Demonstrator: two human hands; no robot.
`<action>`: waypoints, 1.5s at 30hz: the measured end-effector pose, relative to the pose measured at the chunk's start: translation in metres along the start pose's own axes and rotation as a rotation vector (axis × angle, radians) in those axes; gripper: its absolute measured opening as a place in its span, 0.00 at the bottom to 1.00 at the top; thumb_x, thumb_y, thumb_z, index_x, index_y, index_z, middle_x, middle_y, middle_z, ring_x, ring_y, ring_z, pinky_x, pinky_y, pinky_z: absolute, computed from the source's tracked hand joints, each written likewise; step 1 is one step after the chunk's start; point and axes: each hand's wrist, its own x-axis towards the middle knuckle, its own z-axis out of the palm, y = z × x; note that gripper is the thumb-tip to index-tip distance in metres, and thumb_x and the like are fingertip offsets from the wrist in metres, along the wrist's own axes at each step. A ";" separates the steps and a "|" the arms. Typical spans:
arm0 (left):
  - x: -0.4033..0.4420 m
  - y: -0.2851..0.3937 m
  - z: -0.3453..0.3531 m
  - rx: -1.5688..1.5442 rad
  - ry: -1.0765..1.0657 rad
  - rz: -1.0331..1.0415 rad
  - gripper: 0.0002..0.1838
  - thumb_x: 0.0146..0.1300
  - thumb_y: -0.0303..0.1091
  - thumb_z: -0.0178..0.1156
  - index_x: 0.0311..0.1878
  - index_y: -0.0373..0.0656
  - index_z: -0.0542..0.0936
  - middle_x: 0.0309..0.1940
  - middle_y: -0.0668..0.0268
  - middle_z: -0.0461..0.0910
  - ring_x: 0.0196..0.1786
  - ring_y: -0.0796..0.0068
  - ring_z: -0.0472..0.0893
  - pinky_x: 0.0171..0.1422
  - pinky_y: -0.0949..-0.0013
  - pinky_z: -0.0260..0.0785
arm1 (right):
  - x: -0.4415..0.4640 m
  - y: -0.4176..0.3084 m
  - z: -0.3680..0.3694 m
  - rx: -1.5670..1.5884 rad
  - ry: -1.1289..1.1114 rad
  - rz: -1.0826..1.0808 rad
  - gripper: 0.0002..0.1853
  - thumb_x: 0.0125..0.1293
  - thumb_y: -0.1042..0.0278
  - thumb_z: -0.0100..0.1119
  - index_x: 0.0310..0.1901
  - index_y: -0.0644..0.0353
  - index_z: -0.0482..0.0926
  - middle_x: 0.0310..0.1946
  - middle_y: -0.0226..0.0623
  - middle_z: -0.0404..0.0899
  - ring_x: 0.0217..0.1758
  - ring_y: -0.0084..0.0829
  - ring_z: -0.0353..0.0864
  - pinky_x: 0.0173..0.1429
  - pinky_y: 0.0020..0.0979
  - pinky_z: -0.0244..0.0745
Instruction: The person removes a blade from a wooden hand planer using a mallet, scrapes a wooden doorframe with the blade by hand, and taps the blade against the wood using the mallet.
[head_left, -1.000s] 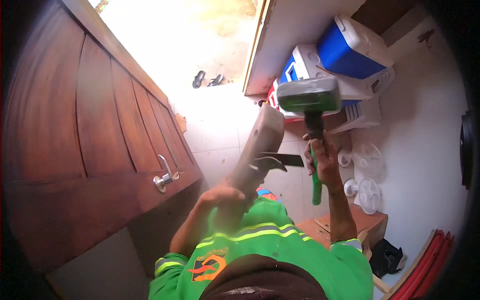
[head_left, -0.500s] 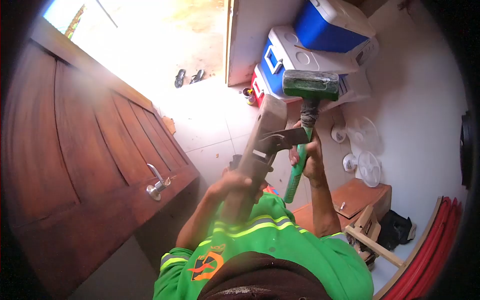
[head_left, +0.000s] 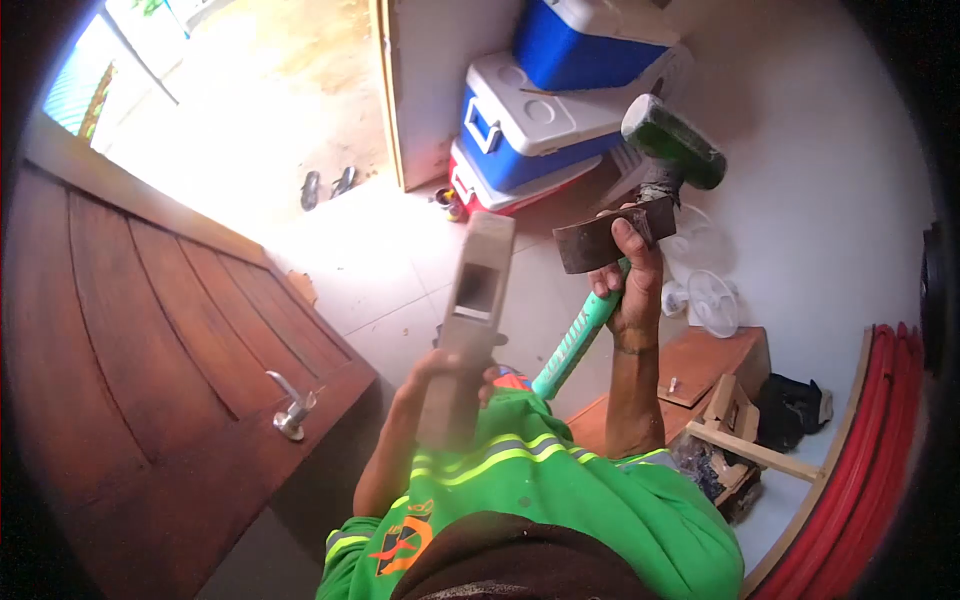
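Pale tiles [head_left: 390, 285] lay below you, a brown door [head_left: 170, 350] to your left. Your left grip [head_left: 447, 375] was wrapped around the near end of the plane [head_left: 467, 342], which looked rigid and best held by its sides. Your right grip [head_left: 635, 278] clasped the hammer [head_left: 583, 337] below its head and pinned the plate [head_left: 590, 243] under the thumb. Likely the hammer was top-heavy, the plate stiff, perhaps sharp-edged and safest by its faces.

Head camera looks forward and down, seemingly close above the shirt [head_left: 600, 510].
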 end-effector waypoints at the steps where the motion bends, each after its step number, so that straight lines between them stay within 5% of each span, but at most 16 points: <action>1: -0.001 0.000 -0.003 -0.025 0.005 0.007 0.33 0.55 0.45 0.61 0.59 0.33 0.68 0.38 0.58 0.75 0.35 0.67 0.79 0.40 0.67 0.78 | 0.001 -0.002 -0.004 0.049 0.020 0.012 0.12 0.67 0.66 0.61 0.50 0.55 0.74 0.29 0.25 0.75 0.14 0.13 0.60 0.15 0.19 0.62; 7: 0.006 0.011 -0.002 -0.014 -0.010 0.023 0.34 0.54 0.43 0.60 0.62 0.35 0.67 0.40 0.56 0.77 0.35 0.64 0.80 0.41 0.64 0.77 | 0.016 0.002 -0.042 0.117 0.093 0.056 0.12 0.65 0.66 0.61 0.49 0.56 0.74 0.34 0.24 0.74 0.18 0.13 0.63 0.20 0.19 0.64; 10: 0.030 0.039 -0.005 0.406 -0.005 0.063 0.35 0.54 0.43 0.61 0.63 0.34 0.67 0.43 0.55 0.78 0.38 0.63 0.81 0.44 0.61 0.77 | 0.021 -0.004 -0.046 0.027 0.123 0.025 0.12 0.65 0.67 0.61 0.49 0.55 0.74 0.34 0.25 0.73 0.19 0.14 0.63 0.21 0.20 0.65; 14: 0.072 0.082 -0.022 1.193 0.296 0.174 0.31 0.55 0.37 0.62 0.61 0.36 0.68 0.46 0.57 0.79 0.43 0.66 0.81 0.50 0.61 0.75 | 0.039 0.007 -0.079 -0.013 0.244 -0.015 0.13 0.62 0.69 0.65 0.46 0.54 0.73 0.32 0.24 0.71 0.19 0.17 0.64 0.22 0.25 0.66; 20: 0.154 0.187 0.091 1.888 0.570 0.731 0.41 0.51 0.41 0.73 0.66 0.39 0.65 0.49 0.49 0.79 0.51 0.51 0.80 0.56 0.55 0.72 | 0.084 0.019 -0.133 -0.070 0.398 -0.024 0.14 0.61 0.69 0.66 0.44 0.56 0.72 0.30 0.25 0.70 0.16 0.18 0.65 0.20 0.23 0.66; 22: 0.196 0.215 0.143 1.901 0.722 0.663 0.44 0.47 0.40 0.77 0.66 0.39 0.65 0.52 0.48 0.78 0.54 0.50 0.79 0.58 0.54 0.71 | 0.107 0.016 -0.148 -0.090 0.423 -0.050 0.12 0.61 0.68 0.65 0.43 0.54 0.72 0.28 0.23 0.69 0.16 0.16 0.65 0.19 0.23 0.66; 24: 0.253 0.251 0.171 2.109 0.640 0.813 0.34 0.50 0.42 0.74 0.55 0.35 0.70 0.51 0.47 0.77 0.55 0.46 0.76 0.58 0.52 0.69 | 0.142 0.023 -0.170 -0.054 0.425 -0.040 0.18 0.59 0.69 0.65 0.50 0.57 0.72 0.31 0.26 0.72 0.15 0.17 0.67 0.19 0.22 0.66; 27: 0.358 0.305 0.217 2.374 0.541 0.853 0.43 0.45 0.45 0.77 0.62 0.37 0.69 0.54 0.48 0.77 0.57 0.48 0.78 0.59 0.54 0.71 | 0.214 0.024 -0.192 -0.009 0.440 0.036 0.18 0.59 0.69 0.64 0.51 0.57 0.74 0.29 0.25 0.72 0.16 0.16 0.66 0.19 0.21 0.65; 30: 0.468 0.344 0.259 2.318 0.565 0.723 0.42 0.44 0.46 0.77 0.61 0.37 0.71 0.55 0.46 0.76 0.57 0.46 0.77 0.59 0.54 0.71 | 0.284 0.043 -0.215 -0.032 0.370 0.063 0.14 0.59 0.68 0.65 0.46 0.57 0.78 0.27 0.24 0.73 0.15 0.16 0.66 0.19 0.22 0.64; 32: 0.534 0.364 0.258 2.507 0.447 0.958 0.37 0.48 0.47 0.74 0.59 0.37 0.74 0.52 0.46 0.78 0.56 0.46 0.77 0.59 0.53 0.71 | 0.326 0.047 -0.211 0.010 0.402 0.150 0.09 0.59 0.66 0.67 0.39 0.56 0.78 0.25 0.23 0.72 0.15 0.16 0.66 0.19 0.22 0.64; 34: 0.603 0.400 0.233 2.622 0.397 0.916 0.32 0.57 0.53 0.65 0.56 0.38 0.74 0.48 0.48 0.78 0.53 0.44 0.77 0.57 0.51 0.71 | 0.366 0.078 -0.228 0.022 0.413 0.262 0.11 0.58 0.67 0.69 0.39 0.54 0.76 0.24 0.23 0.70 0.14 0.17 0.65 0.19 0.21 0.65; 35: 0.595 0.402 0.275 2.673 0.374 0.914 0.30 0.61 0.56 0.60 0.54 0.38 0.74 0.47 0.49 0.78 0.51 0.44 0.77 0.56 0.50 0.71 | 0.344 0.030 -0.215 0.021 0.385 0.264 0.11 0.57 0.67 0.69 0.39 0.54 0.77 0.25 0.23 0.71 0.15 0.17 0.66 0.19 0.21 0.65; 38: 0.636 0.429 0.255 2.828 0.554 0.944 0.34 0.61 0.60 0.58 0.53 0.34 0.74 0.45 0.48 0.79 0.48 0.42 0.79 0.54 0.49 0.72 | 0.371 0.041 -0.213 0.033 0.323 0.280 0.13 0.56 0.66 0.70 0.41 0.55 0.77 0.25 0.24 0.72 0.15 0.17 0.66 0.19 0.21 0.65; 42: 0.644 0.415 0.296 2.714 0.537 0.721 0.38 0.57 0.61 0.63 0.54 0.33 0.74 0.47 0.46 0.79 0.51 0.42 0.78 0.56 0.50 0.72 | 0.388 0.033 -0.218 0.054 0.308 0.289 0.15 0.56 0.66 0.69 0.42 0.57 0.76 0.28 0.25 0.73 0.17 0.17 0.67 0.19 0.21 0.65; 45: 0.632 0.405 0.314 2.646 0.567 0.745 0.39 0.54 0.60 0.66 0.56 0.33 0.74 0.47 0.46 0.79 0.51 0.42 0.78 0.57 0.50 0.71 | 0.399 0.028 -0.211 0.035 0.259 0.285 0.14 0.57 0.67 0.67 0.43 0.56 0.75 0.31 0.25 0.74 0.20 0.15 0.69 0.20 0.20 0.65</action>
